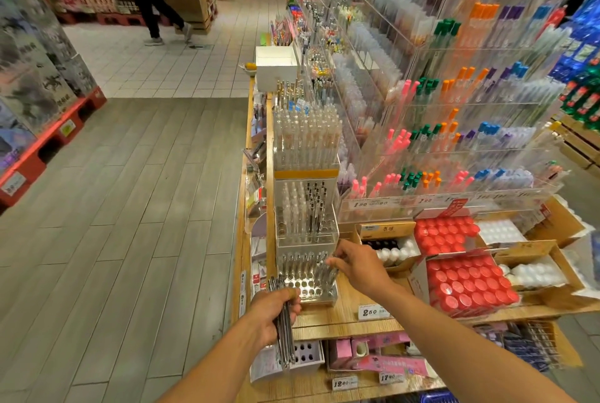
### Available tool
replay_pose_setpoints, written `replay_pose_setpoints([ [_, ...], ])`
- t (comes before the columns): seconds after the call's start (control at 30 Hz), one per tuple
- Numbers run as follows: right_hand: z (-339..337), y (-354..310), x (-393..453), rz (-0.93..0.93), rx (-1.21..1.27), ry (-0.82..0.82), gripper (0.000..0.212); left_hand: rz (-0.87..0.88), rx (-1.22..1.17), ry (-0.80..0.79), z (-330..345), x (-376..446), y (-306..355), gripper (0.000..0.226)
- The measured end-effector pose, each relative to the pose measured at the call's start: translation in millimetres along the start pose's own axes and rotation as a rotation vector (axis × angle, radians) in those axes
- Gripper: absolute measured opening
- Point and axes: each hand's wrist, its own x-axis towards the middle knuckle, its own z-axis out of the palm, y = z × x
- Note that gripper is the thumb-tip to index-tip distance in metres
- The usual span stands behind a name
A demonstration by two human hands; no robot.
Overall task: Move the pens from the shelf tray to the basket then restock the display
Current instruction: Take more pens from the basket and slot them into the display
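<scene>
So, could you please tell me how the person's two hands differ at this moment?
The left hand grips a bundle of pens in a closed fist, while the right hand carries nothing I can see. The left hand sits low at the shelf edge; the right hand reaches further in, fingertips at the pens in the clear lowest tray. Both are bare.

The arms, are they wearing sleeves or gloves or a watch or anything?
No sleeves, gloves or watch show. Both forearms are bare all the way to the bottom edge of the picture, and both wrists are bare too. The left hand has what looks like a small tan plaster or band wrapped round one finger. The right hand shows no ring or band that I can see.
</scene>
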Motion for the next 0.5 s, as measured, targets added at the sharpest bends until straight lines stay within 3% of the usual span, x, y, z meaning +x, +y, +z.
replay_pose_setpoints([
  [0.17, 13, 5, 1, -0.115, -0.224, 0.01, 0.033, 0.006, 0.007, 0.006, -1, -2, 0, 0.018],
  [0.27, 21, 6, -3, -0.085, -0.338, -0.044, 0.032, 0.004, 0.013, 0.008, -1, -3, 0, 0.015],
  [0.5, 26, 8, -12, 0.01, -0.288, -0.051, 0.035, 0.002, 0.027, 0.012, 0, -7, 0, 0.014],
])
